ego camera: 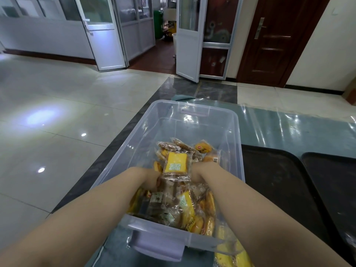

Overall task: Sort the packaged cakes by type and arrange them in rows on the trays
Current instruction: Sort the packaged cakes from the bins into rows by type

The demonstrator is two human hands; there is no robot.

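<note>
Both hands' fingers buried in wrapped cakes inside clear plastic bin point(192, 120); left hand point(149, 180), right hand point(200, 173), grip unreadable. Yellow square packaged cake point(176, 163) upright between them, long axis toward bin's far edge.

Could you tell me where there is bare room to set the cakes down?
Both black trays, near tray and far tray, right of the clear bin, look bare. The bin's far end is free; its near half is crowded with packaged cakes.

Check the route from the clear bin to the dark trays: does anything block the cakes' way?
Only the bin's right wall stands between the packaged cakes and the nearer dark tray. They must be lifted over its rim. The tray surface in view is bare.
</note>
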